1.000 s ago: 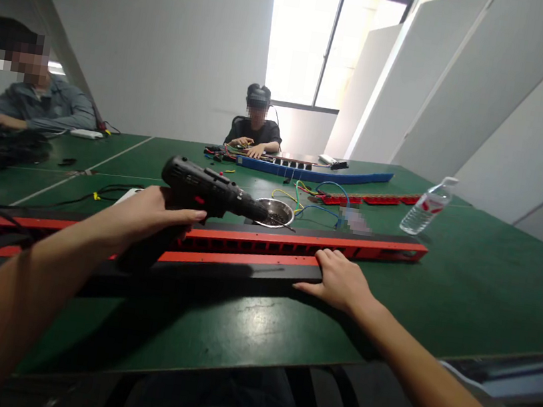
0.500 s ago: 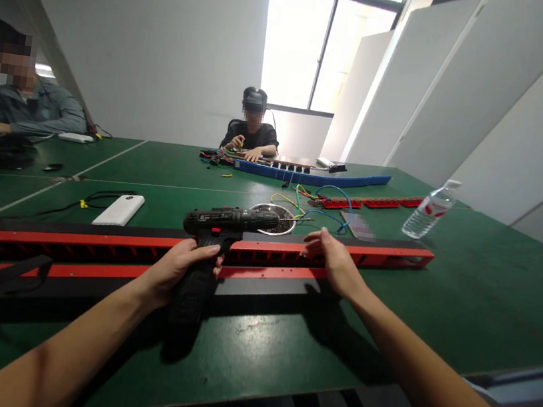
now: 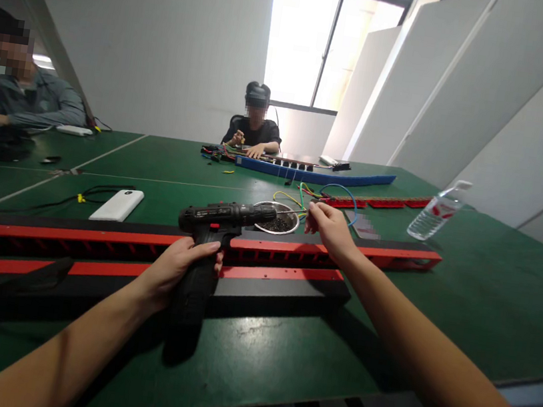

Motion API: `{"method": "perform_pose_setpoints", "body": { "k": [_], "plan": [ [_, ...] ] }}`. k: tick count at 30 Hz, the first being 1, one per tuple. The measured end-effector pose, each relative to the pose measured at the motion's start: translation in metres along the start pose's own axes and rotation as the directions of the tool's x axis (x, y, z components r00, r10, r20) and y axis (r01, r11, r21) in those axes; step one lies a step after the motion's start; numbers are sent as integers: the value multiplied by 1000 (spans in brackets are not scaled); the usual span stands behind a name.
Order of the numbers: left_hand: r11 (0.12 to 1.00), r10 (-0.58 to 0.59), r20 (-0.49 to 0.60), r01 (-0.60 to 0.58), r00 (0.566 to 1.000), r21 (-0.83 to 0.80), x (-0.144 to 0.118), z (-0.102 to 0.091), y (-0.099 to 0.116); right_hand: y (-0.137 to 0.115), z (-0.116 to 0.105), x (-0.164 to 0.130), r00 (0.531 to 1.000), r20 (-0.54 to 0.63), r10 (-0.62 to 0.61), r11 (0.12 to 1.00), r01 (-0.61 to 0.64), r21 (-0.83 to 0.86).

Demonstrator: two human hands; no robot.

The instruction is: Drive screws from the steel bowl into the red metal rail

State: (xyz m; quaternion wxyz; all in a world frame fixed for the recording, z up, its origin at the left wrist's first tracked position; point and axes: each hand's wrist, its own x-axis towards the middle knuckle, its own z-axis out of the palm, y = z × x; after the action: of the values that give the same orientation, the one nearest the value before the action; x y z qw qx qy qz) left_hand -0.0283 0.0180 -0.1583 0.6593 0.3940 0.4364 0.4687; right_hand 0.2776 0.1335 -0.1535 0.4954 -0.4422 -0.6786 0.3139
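Observation:
My left hand point(image 3: 185, 264) is wrapped round the grip of a black cordless drill point(image 3: 229, 214), whose long thin bit points right. At the bit's far end, my right hand point(image 3: 329, 228) has its fingertips pinched together; what lies between them is too small to tell. Beneath the bit is a round metal bowl point(image 3: 297, 226) full of small dark parts that look like screws. Two long red-and-black rails point(image 3: 286, 274) lie side by side across the table, below both hands.
A water bottle point(image 3: 436, 213) stands at the right, near a blurred flat phone-like object point(image 3: 368, 227). A white power bank point(image 3: 118, 205) with a black cable lies left. Farther back are coloured wires, red strips point(image 3: 385, 205) and a blue rail point(image 3: 313, 174). Two people sit across the table.
My right hand has moved up to the tip of the drill bit, and its fingers have closed from a loose spread into a pinch. The drill stays in my left hand.

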Motion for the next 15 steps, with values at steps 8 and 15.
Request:
{"method": "perform_pose_setpoints", "body": {
  "k": [8,15],
  "plan": [
    [993,17,-90,-27,996,-111,0,0,-1,24,20,50,965,229,130,762,50,-646],
    [991,-14,-98,1,995,-136,0,1,1,29,47,74,921,328,210,580,153,-800]
  ]
}}
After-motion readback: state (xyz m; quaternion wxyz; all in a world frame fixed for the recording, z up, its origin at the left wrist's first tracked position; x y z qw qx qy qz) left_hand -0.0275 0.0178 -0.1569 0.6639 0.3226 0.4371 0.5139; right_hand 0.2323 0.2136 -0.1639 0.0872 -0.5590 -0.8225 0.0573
